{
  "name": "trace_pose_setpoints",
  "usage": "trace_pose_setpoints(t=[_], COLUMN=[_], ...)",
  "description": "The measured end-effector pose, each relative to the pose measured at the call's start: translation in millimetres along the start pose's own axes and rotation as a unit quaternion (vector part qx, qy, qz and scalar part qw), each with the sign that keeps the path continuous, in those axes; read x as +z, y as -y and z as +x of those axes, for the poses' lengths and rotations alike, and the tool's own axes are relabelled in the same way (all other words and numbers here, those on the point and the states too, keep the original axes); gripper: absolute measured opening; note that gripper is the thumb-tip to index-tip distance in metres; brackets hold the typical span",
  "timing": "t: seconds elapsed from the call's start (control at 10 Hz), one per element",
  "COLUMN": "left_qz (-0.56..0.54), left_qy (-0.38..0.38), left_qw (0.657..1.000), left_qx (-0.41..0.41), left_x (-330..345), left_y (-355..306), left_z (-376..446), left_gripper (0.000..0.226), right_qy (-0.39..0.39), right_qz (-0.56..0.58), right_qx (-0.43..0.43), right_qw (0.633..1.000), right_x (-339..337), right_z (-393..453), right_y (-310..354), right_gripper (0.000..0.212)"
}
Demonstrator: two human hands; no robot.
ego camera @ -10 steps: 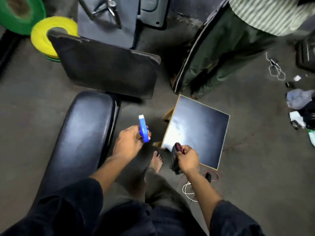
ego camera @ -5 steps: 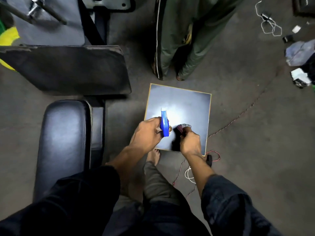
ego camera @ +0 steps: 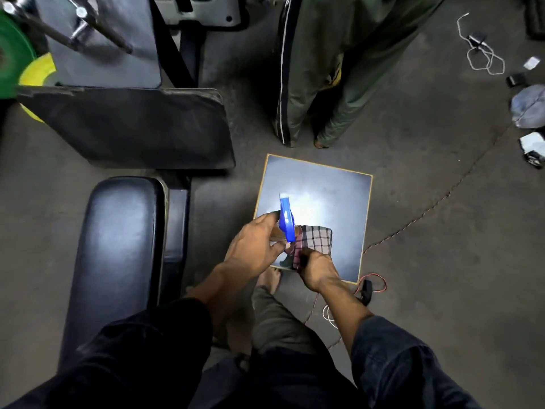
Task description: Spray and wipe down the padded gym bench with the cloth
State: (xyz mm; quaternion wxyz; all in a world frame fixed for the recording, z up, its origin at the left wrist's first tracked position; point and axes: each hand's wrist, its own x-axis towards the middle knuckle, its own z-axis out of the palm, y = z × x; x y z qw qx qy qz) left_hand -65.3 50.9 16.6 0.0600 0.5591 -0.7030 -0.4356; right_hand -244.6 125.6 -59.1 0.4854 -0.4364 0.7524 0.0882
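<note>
While the padded bench point(ego camera: 118, 261) lies untouched well to the left, the left hand point(ego camera: 253, 246) grips the blue spray bottle point(ego camera: 286, 221) touching the checked cloth point(ego camera: 314, 242) pinched by the right hand point(ego camera: 317, 268) over a small table point(ego camera: 348, 202).

You see a square stool point(ego camera: 339, 184), green trouser legs point(ego camera: 321, 69) beyond it, and green and yellow weight plates point(ego camera: 17, 66) far left.

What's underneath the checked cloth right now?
The checked cloth, pinched by the right hand, lies over the dark square board with its pale edging. The board's surface beneath the cloth is covered; nothing else shows there.
</note>
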Motion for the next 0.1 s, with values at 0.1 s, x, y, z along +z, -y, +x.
trace_pose_setpoints(t=[0.1], left_qz=[-0.014], left_qy=[-0.011], left_qw=[1.0], left_qx=[-0.019], left_x=[6.6], left_y=[5.2], left_z=[-6.1], left_gripper=[0.075], right_qy=[-0.01], right_qz=[-0.01], right_qx=[-0.01], right_qw=[1.0], right_x=[4.1], right_z=[4.8], right_y=[0.7], right_gripper=[0.034])
